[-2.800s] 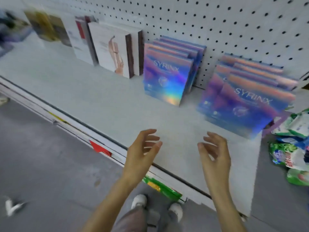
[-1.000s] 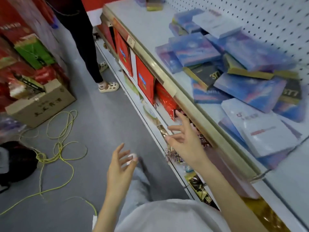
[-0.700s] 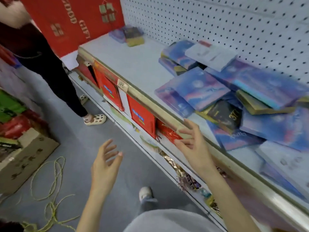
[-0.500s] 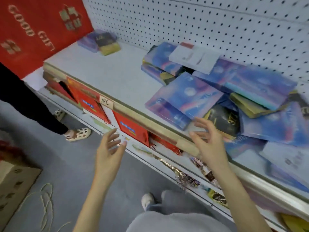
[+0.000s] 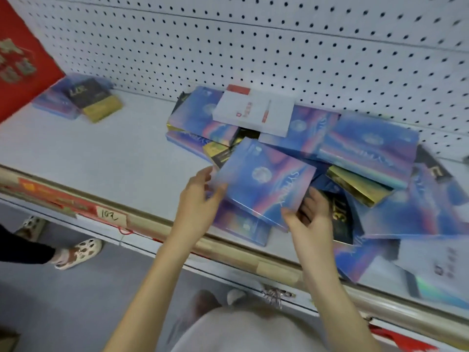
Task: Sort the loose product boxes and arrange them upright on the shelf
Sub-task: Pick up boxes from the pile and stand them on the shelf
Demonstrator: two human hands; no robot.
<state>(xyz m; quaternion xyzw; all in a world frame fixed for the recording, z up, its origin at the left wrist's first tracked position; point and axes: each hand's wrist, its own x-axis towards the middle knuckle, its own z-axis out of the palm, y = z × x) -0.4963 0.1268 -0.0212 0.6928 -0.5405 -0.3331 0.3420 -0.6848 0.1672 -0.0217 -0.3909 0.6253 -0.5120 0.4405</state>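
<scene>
A heap of loose product boxes lies flat on the white shelf (image 5: 106,153): several blue iridescent boxes, black-and-gold boxes (image 5: 355,185) and a white box (image 5: 253,113) on top at the back. Both my hands hold one blue iridescent box (image 5: 264,179) at the heap's front. My left hand (image 5: 200,201) grips its left edge, and my right hand (image 5: 308,214) grips its near right corner. The box tilts slightly over another blue box (image 5: 241,224) lying beneath it.
A small stack of boxes (image 5: 81,100) lies at the shelf's back left, next to a red banner (image 5: 17,59). White pegboard (image 5: 253,47) backs the shelf. A handwritten price tag (image 5: 110,215) sits on the front rail. Another person's sandalled foot (image 5: 78,252) stands on the grey floor.
My view turned from the shelf of upright boxes to this heap. Both hands moved from open in the air over the aisle up onto the front blue box and took hold of it.
</scene>
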